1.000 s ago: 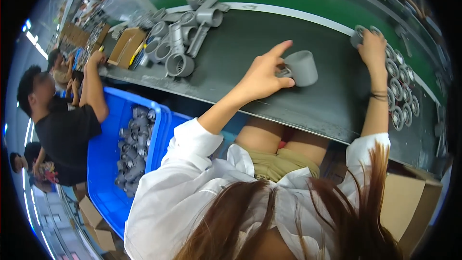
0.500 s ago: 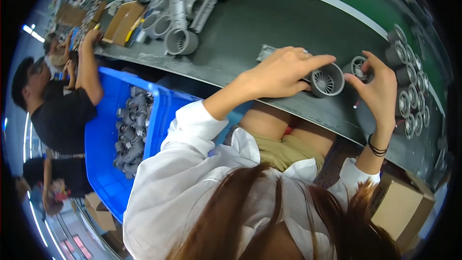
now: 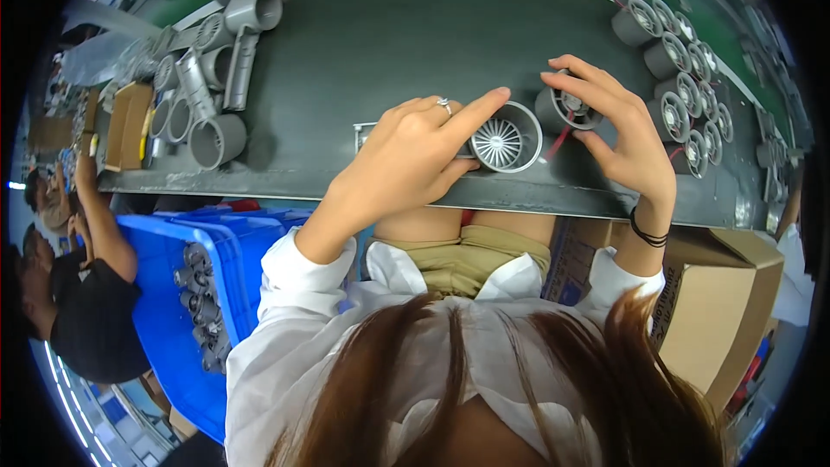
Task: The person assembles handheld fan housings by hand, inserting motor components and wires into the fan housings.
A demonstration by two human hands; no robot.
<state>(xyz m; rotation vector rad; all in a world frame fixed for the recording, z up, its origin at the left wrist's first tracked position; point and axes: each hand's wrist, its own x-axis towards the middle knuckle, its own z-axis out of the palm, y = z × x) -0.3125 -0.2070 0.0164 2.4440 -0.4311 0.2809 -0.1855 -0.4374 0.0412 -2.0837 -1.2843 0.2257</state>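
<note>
My left hand (image 3: 402, 151) is closed on a grey plastic housing, its open round end (image 3: 506, 137) facing up with a ribbed grille inside. A flat part of the housing pokes out on the other side of the hand. At the right, my right hand (image 3: 618, 125) curves its fingers and thumb around a short grey fan cylinder (image 3: 546, 108) on the worktop. A red wire trails from this cylinder toward the housing. The two pieces are apart.
Several similar fan cylinders (image 3: 667, 58) stand in rows at the right of the dark worktop (image 3: 389, 35). Grey housings (image 3: 218, 140) are heaped at the left. Below are a blue bin (image 3: 164, 337) of grey parts and a cardboard box (image 3: 709, 320). A co-worker (image 3: 95, 294) is at far left.
The view has turned, shifting the scene. My right hand, held spread beside a fan cylinder before, now has its fingers around it. My left hand keeps its hold on the housing.
</note>
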